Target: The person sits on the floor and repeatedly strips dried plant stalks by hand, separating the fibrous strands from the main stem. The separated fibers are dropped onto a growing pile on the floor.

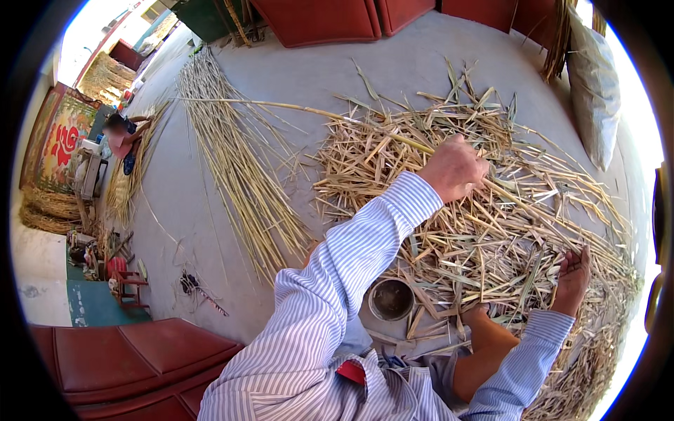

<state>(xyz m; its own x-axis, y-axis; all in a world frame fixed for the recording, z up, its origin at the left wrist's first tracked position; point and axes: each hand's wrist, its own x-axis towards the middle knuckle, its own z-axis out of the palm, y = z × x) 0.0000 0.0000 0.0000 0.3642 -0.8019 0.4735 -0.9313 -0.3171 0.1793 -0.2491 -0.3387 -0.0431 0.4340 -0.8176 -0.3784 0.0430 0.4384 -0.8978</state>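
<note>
Head view: left hand (456, 168), fingers around a long stalk (411, 143); right hand (574, 283), fingers loosely parted.

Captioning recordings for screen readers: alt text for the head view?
A person's left hand grips a long stalk above a heap of dry plant pieces; the right hand is farther right, lower in view. A sheaf of stalks lies on the grey floor to the left, with another person beyond.
</note>
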